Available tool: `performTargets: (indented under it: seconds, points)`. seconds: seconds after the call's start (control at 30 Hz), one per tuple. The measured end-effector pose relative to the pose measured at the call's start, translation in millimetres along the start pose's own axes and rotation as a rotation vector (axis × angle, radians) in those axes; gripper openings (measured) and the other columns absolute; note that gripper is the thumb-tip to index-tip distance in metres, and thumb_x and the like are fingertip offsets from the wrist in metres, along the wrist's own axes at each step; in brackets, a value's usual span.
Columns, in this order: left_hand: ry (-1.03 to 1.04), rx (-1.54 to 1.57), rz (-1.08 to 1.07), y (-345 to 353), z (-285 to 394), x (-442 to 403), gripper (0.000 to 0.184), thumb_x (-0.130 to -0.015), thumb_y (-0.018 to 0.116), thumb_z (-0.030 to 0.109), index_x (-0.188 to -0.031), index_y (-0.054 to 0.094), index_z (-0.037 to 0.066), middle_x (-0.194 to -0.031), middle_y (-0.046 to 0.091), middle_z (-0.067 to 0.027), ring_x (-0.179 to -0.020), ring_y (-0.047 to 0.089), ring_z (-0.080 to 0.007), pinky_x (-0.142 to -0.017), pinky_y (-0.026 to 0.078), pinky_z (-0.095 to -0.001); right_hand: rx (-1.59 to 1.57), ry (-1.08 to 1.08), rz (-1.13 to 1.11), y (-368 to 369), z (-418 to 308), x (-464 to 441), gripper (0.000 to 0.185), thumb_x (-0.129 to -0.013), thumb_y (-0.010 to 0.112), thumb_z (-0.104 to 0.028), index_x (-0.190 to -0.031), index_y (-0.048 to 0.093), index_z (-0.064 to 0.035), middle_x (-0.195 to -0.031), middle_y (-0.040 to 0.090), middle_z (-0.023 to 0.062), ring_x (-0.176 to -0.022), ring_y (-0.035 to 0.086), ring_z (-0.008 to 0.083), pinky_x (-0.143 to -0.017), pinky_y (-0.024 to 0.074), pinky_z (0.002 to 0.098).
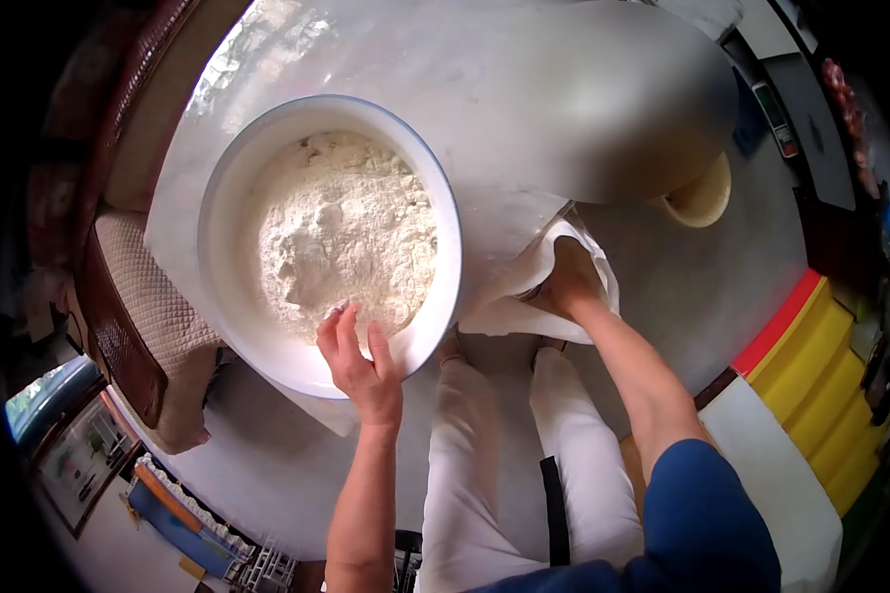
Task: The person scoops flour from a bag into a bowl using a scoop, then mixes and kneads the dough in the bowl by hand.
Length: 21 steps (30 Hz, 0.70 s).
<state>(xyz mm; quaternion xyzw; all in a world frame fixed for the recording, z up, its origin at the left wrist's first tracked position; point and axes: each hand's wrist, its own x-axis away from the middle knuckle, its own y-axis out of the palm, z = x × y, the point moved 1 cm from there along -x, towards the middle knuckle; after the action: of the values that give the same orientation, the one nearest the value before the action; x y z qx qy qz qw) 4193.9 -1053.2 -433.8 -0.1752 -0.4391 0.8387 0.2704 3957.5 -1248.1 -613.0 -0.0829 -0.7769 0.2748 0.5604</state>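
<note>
A large white basin (433, 341) with a blue rim holds a heap of pale flour (351, 227), lumpy in places. My left hand (358, 364) is over the basin's near edge, with flour on its fingertips. Its fingers are bent and apart, and I see nothing held in them. To the right, my right hand (567, 284) reaches into the mouth of a white bag (603, 259) beside the table edge. The bag's side hides its fingers and whatever they may touch.
The basin stands on a pale, shiny table (465, 79). A blurred patch covers the upper right, with a cream-coloured bucket (704, 198) partly behind it. A quilted seat (148, 282) lies left; yellow steps with a red edge (806, 361) stand right.
</note>
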Motion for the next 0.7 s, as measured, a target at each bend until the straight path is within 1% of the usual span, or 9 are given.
performTargets:
  seconds: [0.1, 0.13, 0.23, 0.37, 0.47, 0.57, 0.63, 0.67, 0.7]
  points:
    - [0.006, 0.008, -0.002, 2, 2, 3, 0.029, -0.09, 0.062, 0.007, -0.119, 0.06, 0.002, -0.119, 0.054, -0.0178, -0.116, 0.052, -0.0348, -0.097, 0.042, -0.0416, 0.063, 0.014, -0.088, -7, 6, 4, 0.046, -0.085, 0.065, -0.027, -0.126, 0.06, -0.0081, -0.124, 0.063, 0.0173, -0.114, 0.06, 0.0347, -0.095, 0.0488, 0.0427]
    - [0.006, 0.01, -0.002, 1, 2, 2, 0.029, -0.09, 0.062, 0.007, -0.119, 0.06, 0.003, -0.12, 0.054, -0.0177, -0.116, 0.052, -0.0348, -0.097, 0.042, -0.0416, 0.026, -0.045, -0.073, -8, 13, 13, 0.035, -0.085, 0.065, -0.027, -0.113, 0.067, -0.0065, -0.116, 0.066, 0.0184, -0.11, 0.062, 0.0358, -0.092, 0.0493, 0.0441]
    - [0.002, 0.003, -0.001, 0, 1, 1, 0.03, -0.089, 0.062, 0.007, -0.119, 0.06, 0.003, -0.12, 0.054, -0.0172, -0.115, 0.052, -0.035, -0.097, 0.043, -0.0418, -0.015, -0.278, 0.098, 10, 35, 17, 0.03, -0.082, 0.068, -0.028, -0.096, 0.07, -0.0017, -0.098, 0.069, 0.0225, -0.095, 0.065, 0.0395, -0.082, 0.052, 0.0455]
    - [-0.012, 0.017, -0.003, -2, 2, 1, 0.031, -0.088, 0.062, 0.006, -0.119, 0.06, 0.003, -0.121, 0.054, -0.0166, -0.116, 0.051, -0.0356, -0.098, 0.042, -0.0424, -0.178, -0.316, 0.116, 4, 39, 33, 0.033, -0.08, 0.068, -0.027, -0.092, 0.069, 0.003, -0.09, 0.068, 0.0248, -0.087, 0.066, 0.0415, -0.079, 0.0515, 0.0468]
    - [0.086, -0.047, 0.056, -4, 5, 0, 0.029, -0.085, 0.064, 0.005, -0.114, 0.063, 0.006, -0.122, 0.054, -0.0158, -0.113, 0.052, -0.0339, -0.096, 0.041, -0.0424, -0.186, -0.265, 0.024, -13, 32, 52, 0.032, -0.081, 0.067, -0.025, -0.094, 0.069, 0.0041, -0.099, 0.067, 0.0268, -0.097, 0.065, 0.0416, -0.086, 0.051, 0.0475]
    - [0.229, -0.111, -0.031, -2, 38, 15, 0.026, -0.082, 0.065, 0.005, -0.107, 0.066, 0.011, -0.121, 0.057, -0.0143, -0.11, 0.053, -0.0311, -0.092, 0.041, -0.0427, -0.216, -0.243, 0.035, -8, 37, 61, 0.033, -0.08, 0.068, -0.024, -0.094, 0.069, 0.0047, -0.099, 0.067, 0.0283, -0.098, 0.065, 0.0419, -0.087, 0.0512, 0.0474]
    - [0.337, -0.135, -0.231, 23, 61, 33, 0.025, -0.077, 0.065, 0.005, -0.098, 0.068, 0.016, -0.121, 0.06, -0.0076, -0.108, 0.053, -0.0275, -0.089, 0.04, -0.0426, -0.214, -0.24, 0.053, -10, 39, 66, 0.034, -0.079, 0.068, -0.024, -0.094, 0.069, 0.0056, -0.095, 0.067, 0.0304, -0.096, 0.065, 0.0426, -0.087, 0.0514, 0.0474]
    - [0.441, -0.182, -0.147, 31, 77, 38, 0.021, -0.076, 0.064, 0.009, -0.096, 0.067, 0.016, -0.124, 0.06, -0.0046, -0.106, 0.054, -0.025, -0.088, 0.041, -0.0407, -0.215, -0.234, 0.053, -14, 39, 72, 0.033, -0.079, 0.068, -0.024, -0.094, 0.069, 0.0056, -0.094, 0.067, 0.0307, -0.096, 0.066, 0.0428, -0.086, 0.0514, 0.0476]
    - [0.528, -0.219, -0.264, 38, 87, 37, 0.019, -0.076, 0.063, 0.014, -0.095, 0.068, 0.016, -0.127, 0.059, -0.0053, -0.106, 0.054, -0.0231, -0.087, 0.042, -0.0394, -0.217, -0.228, 0.053, -17, 39, 77, 0.033, -0.079, 0.068, -0.024, -0.095, 0.07, 0.0057, -0.094, 0.067, 0.0311, -0.095, 0.066, 0.043, -0.086, 0.0515, 0.0478]
